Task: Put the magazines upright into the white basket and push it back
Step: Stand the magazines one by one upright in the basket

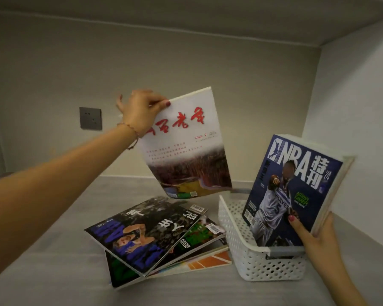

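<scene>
My left hand [139, 110] pinches the top corner of a white magazine with red characters [186, 146], which hangs in the air just left of and above the white perforated basket [237, 239]. Inside the basket a blue NBA magazine [292, 186] stands upright in front of several others, leaning to the right. My right hand [314, 237] grips the lower right edge of that standing bunch, thumb on the cover. A loose stack of magazines [153, 237] lies flat on the grey shelf, left of the basket.
The grey shelf surface [53, 250] sits in a white alcove, with a back wall, a side wall [352, 102] close on the right and a ceiling panel above. A dark wall socket [90, 118] is on the back wall at left.
</scene>
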